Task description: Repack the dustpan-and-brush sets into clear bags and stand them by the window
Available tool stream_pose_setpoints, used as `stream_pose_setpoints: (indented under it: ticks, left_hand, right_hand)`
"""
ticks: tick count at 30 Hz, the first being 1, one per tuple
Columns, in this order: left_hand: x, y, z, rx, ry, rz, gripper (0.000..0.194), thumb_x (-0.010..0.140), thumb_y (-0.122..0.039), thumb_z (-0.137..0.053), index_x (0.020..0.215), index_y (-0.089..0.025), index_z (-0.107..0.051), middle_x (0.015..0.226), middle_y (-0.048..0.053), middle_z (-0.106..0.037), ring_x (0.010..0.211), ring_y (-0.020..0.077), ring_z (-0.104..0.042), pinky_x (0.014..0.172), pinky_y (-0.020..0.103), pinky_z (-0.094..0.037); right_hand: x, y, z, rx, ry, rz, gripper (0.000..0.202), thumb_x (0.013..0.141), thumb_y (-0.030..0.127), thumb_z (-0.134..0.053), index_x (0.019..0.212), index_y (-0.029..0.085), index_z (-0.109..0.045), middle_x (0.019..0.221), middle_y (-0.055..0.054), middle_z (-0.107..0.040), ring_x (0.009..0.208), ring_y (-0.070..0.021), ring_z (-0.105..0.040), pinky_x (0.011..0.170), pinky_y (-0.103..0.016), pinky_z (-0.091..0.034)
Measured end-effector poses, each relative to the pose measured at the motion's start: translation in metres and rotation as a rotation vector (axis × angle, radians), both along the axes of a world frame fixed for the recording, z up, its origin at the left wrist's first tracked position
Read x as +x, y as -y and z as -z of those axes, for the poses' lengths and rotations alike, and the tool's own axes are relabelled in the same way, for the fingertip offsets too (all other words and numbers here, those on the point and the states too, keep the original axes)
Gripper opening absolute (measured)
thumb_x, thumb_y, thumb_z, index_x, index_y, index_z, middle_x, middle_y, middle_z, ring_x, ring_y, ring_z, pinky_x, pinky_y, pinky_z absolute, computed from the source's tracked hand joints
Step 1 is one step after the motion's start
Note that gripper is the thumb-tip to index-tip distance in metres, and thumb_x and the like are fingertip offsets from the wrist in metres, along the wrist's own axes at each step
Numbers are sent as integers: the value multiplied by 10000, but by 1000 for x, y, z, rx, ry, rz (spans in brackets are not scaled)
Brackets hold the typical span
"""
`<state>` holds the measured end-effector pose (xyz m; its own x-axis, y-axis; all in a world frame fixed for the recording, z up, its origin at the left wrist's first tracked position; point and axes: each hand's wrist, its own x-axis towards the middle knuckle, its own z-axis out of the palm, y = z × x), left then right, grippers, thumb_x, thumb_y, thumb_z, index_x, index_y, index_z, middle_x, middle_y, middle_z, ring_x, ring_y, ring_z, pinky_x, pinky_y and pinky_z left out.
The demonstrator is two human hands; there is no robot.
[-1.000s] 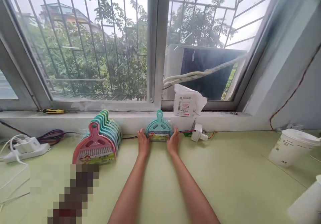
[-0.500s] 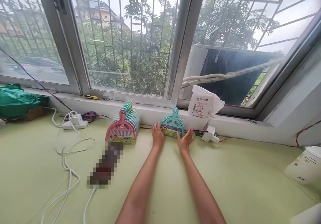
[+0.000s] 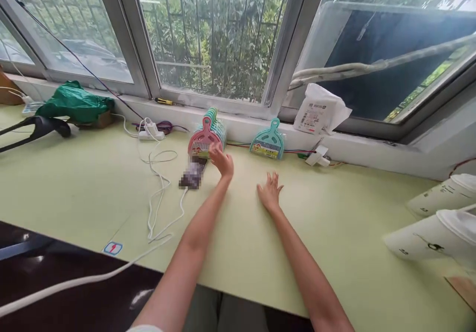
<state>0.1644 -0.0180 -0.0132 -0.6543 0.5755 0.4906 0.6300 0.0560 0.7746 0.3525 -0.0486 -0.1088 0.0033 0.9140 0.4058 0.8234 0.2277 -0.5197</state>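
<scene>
Barred windows (image 3: 213, 39) run along the back, above a white ledge (image 3: 238, 130) that meets a pale green tabletop (image 3: 334, 208). Near that edge a stack of dustpan-and-brush sets stands upright, a pink set (image 3: 206, 136) at the front and green ones (image 3: 220, 125) behind it. Its handle points up, so its long axis is near vertical, while the stack itself runs back toward the ledge. Of the two hands, the left hand (image 3: 222, 161) is clearly the nearer: bent at the wrist, it overlaps the lower right corner of the pink set. Its fingers are partly bent and blurred, and I cannot tell whether they grip, touch or only pass in front. Just beside, on the left, lies a dark, pixelated flat object (image 3: 192, 174) with a white cable.

Well to the right of the stack, a teal set (image 3: 267, 139) also stands handle up, its top tipped slightly rightward. The right hand (image 3: 270, 193) is spread wide and holds nothing; the teal set lies straight ahead of its fingertips, a stretch of tabletop keeping them apart.
</scene>
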Motion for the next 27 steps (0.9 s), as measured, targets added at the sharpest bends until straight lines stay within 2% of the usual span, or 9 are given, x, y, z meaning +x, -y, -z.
stream_pose_setpoints:
  ticks: [2,4,7,10,14,18,21,24,27]
  left_hand:
    - [-42,-7,-18,-65,82,-163,501,816,-39,-483,1292,-122,-348,1428,239,-283,1365,333,-280,1039,522,-311]
    - [-83,-15,-30,-147,128,-224,485,814,-62,-536,1258,-120,-349,1384,230,-328,1329,326,-327,997,484,-365]
    - [-131,-23,-33,-271,142,-174,557,782,-141,-662,1236,-138,-341,1349,213,-361,1306,316,-347,956,426,-399]
    - [-159,-24,-24,-358,110,-49,684,719,-222,-757,1241,-149,-321,1351,201,-373,1229,281,-447,942,383,-398]
    - [-175,-24,-10,-458,65,-1,751,677,-316,-797,1228,-144,-316,1301,199,-444,1209,295,-454,947,407,-371]
    - [-183,-31,-3,-488,34,-54,621,728,-345,-743,1172,-152,-355,1182,178,-538,1185,296,-436,952,453,-339]
    - [-193,-38,-2,-507,-18,-4,493,687,-356,-762,1025,-167,-458,1122,166,-568,1160,300,-428,932,434,-353]
    - [-198,-40,-3,-389,-140,69,341,691,-353,-734,881,-173,-514,1088,153,-577,1101,286,-461,892,380,-380]
    - [-191,-35,-10,-231,-277,196,217,779,-326,-632,909,-172,-549,968,98,-612,956,238,-534,823,325,-404]
  right_hand:
    - [-3,25,2,-4,19,-59,581,875,333,-389,1419,165,-273,1558,-175,-139,1456,-308,-35,1072,-701,-54]
    - [-3,43,1,-8,25,-101,568,880,315,-390,1418,165,-287,1560,-166,-146,1460,-300,-31,1086,-686,-45]
    - [-1,56,-1,-34,-18,-113,548,879,315,-412,1402,172,-328,1557,-153,-171,1460,-304,-33,1100,-669,-75]
    - [2,55,-2,-68,-77,-85,537,870,326,-449,1376,168,-372,1546,-160,-199,1457,-326,-40,1105,-656,-115]
    - [4,51,-3,-75,-93,-84,533,862,311,-479,1370,181,-386,1546,-150,-201,1457,-331,-34,1111,-645,-130]
    - [4,49,-4,-79,-145,-80,576,855,319,-502,1398,206,-346,1551,-134,-189,1458,-325,-40,1116,-635,-141]
    - [4,49,-7,-96,-166,-73,593,842,314,-520,1400,213,-345,1554,-127,-190,1459,-318,-53,1125,-617,-139]
    - [4,50,-11,-125,-139,-67,594,836,288,-531,1398,222,-352,1557,-115,-194,1462,-293,-64,1143,-579,-133]
    - [4,49,-13,-147,-112,-56,582,831,267,-542,1387,216,-378,1552,-115,-213,1460,-286,-83,1152,-553,-128]
